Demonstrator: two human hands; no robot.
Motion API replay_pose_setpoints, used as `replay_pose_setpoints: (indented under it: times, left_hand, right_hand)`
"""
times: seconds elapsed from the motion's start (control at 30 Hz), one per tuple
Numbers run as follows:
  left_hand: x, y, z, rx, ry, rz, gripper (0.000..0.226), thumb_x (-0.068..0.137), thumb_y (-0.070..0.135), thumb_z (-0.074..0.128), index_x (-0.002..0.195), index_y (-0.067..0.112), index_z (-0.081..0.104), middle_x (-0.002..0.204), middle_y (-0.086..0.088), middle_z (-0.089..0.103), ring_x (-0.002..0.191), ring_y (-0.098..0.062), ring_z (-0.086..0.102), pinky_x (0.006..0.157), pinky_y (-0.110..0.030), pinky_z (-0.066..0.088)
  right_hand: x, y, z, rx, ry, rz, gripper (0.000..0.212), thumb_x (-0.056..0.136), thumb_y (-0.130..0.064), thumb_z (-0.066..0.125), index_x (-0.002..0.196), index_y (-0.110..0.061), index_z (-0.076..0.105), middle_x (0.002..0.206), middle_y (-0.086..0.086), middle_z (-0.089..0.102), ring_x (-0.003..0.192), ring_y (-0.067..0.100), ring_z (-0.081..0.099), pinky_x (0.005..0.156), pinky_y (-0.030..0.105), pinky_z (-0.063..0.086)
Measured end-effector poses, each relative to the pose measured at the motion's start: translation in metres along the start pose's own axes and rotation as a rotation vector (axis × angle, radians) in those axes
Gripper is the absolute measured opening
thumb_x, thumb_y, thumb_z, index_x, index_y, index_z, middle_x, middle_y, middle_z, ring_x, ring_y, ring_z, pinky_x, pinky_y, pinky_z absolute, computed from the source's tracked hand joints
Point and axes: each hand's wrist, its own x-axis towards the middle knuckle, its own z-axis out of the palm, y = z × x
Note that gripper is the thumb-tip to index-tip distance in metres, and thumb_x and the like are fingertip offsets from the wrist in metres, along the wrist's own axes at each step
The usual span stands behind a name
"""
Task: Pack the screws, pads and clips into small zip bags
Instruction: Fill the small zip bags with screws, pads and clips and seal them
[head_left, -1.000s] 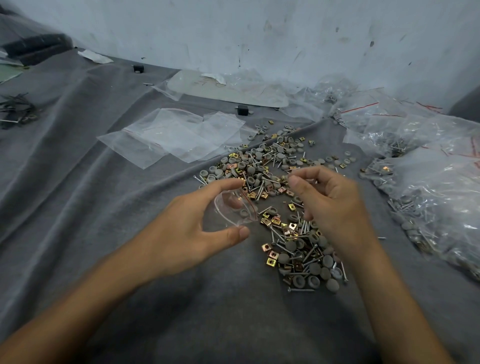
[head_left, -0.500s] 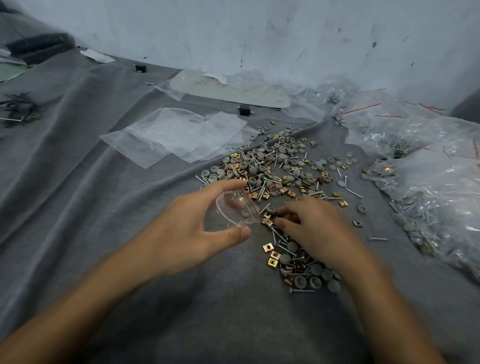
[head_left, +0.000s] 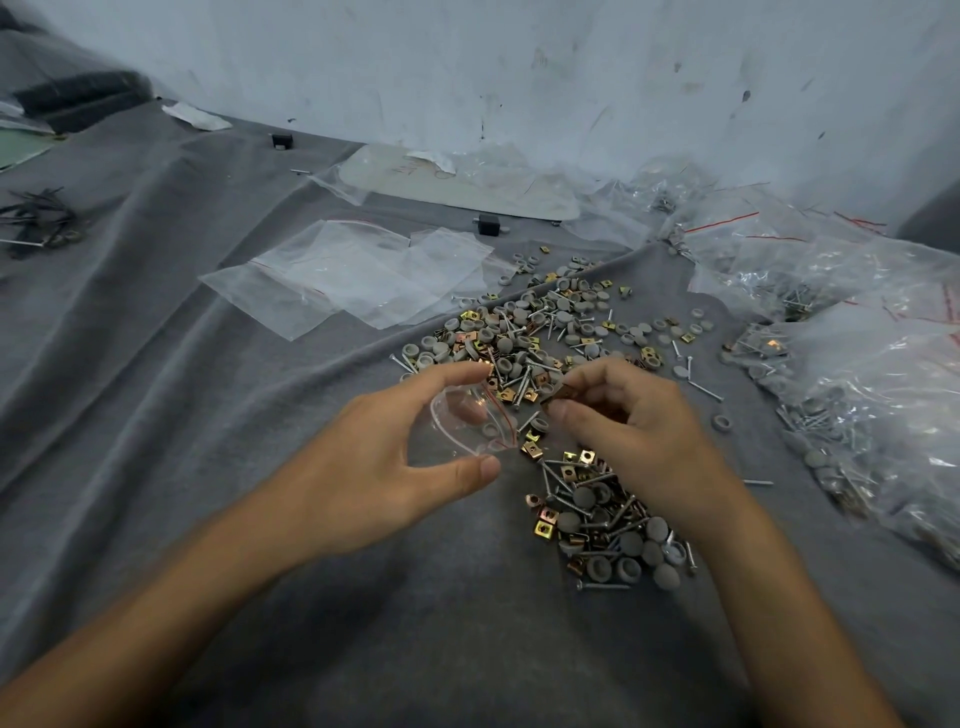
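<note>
Holding a small zip bag (head_left: 467, 421) by its mouth, the left hand (head_left: 379, 467) arches its forefinger over the top edge and sets its thumb under the lower edge, so that the red-lined opening gapes toward the right. The left forearm reaches in from the lower left corner. Just beside that opening the right hand (head_left: 634, 431) is curled, thumb and forefinger pinching a brass clip (head_left: 557, 396) near the bag's mouth but not inside it; the other fingers are folded in. Its forearm rises from the lower right. Under and beyond both hands a loose heap lies on the grey cloth (head_left: 208, 415): screws (head_left: 704, 389), round grey pads (head_left: 584, 496) and square brass clips (head_left: 545, 528), all mixed. Farther left, empty zip bags (head_left: 358, 275) lie flat and overlapping. At the right, filled bags (head_left: 872, 374) are heaped together.
</note>
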Motion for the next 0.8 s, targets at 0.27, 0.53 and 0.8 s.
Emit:
replay_pose_setpoints:
  times: [0.27,0.53,0.8]
  left_hand:
    - [0.0,0.002,0.001,-0.003,0.003,0.0,0.073,0.076,0.067,0.068,0.142,0.053,0.04,0.132,0.033,0.058,0.124,0.011,0.051,0.109,-0.031,0.045]
    - [0.0,0.005,0.0,-0.014,-0.002,-0.004,0.072,0.078,0.06,0.071,0.143,0.046,0.045,0.134,0.031,0.058,0.125,0.012,0.051,0.111,-0.028,0.042]
    - [0.001,0.007,-0.001,-0.022,-0.014,-0.003,0.073,0.078,0.058,0.073,0.144,0.043,0.046,0.132,0.03,0.059,0.122,0.012,0.053,0.106,-0.022,0.043]
  right_hand:
    - [-0.005,-0.013,0.002,0.414,-0.059,-0.034,0.012,0.086,-0.024,0.072,0.092,-0.034,0.073,0.09,-0.005,0.074,0.079,0.006,0.065,0.068,0.018,0.052]
    - [-0.009,-0.021,0.012,0.485,-0.117,-0.038,0.009,0.086,-0.026,0.073,0.095,-0.028,0.072,0.092,0.0,0.076,0.08,0.005,0.068,0.071,0.019,0.053]
    - [-0.011,-0.025,0.02,0.644,-0.219,-0.012,0.016,0.084,-0.038,0.078,0.097,-0.033,0.071,0.101,0.009,0.077,0.077,0.008,0.063,0.07,0.021,0.049]
